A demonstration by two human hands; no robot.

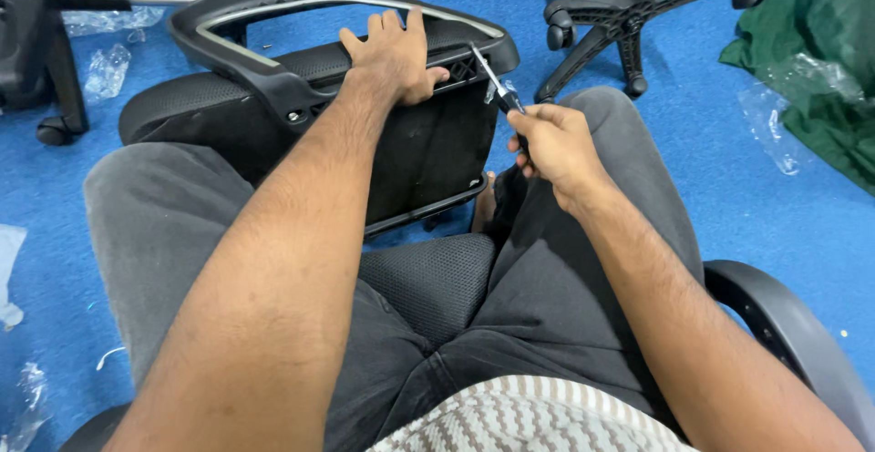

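The person sits with both knees raised, and a black chair seat (pixel 428 156) stands on its edge between the legs, its underside turned toward the camera. Its long axis runs left to right across the view, and the curved black armrest (pixel 273 28) fixed to it arches over the top edge.

The left hand (pixel 394 51) lies flat on the top edge of the chair seat, fingers together and stretched away from the body, thumb out to the right, pressing down on the seat rather than closing around anything.

The right hand (pixel 551 147) is closed in a fist around the handle of a screwdriver (pixel 492 78). The screwdriver's shaft slants up and to the left, away from the body, and its tip sits at the upper right corner of the chair seat, just right of the left thumb.

On the blue carpet (pixel 729 206) beyond the right knee stands a black five-legged wheeled chair base (pixel 629 19). A green cloth (pixel 820 60) lies bunched at the right edge, with a crumpled clear plastic bag (pixel 775 115) partly on it. More clear plastic wrapping (pixel 105 69) lies at the upper left, near another black chair part (pixel 36 42) with a metal rod. A second black armrest (pixel 784 315) curves in at the lower right.
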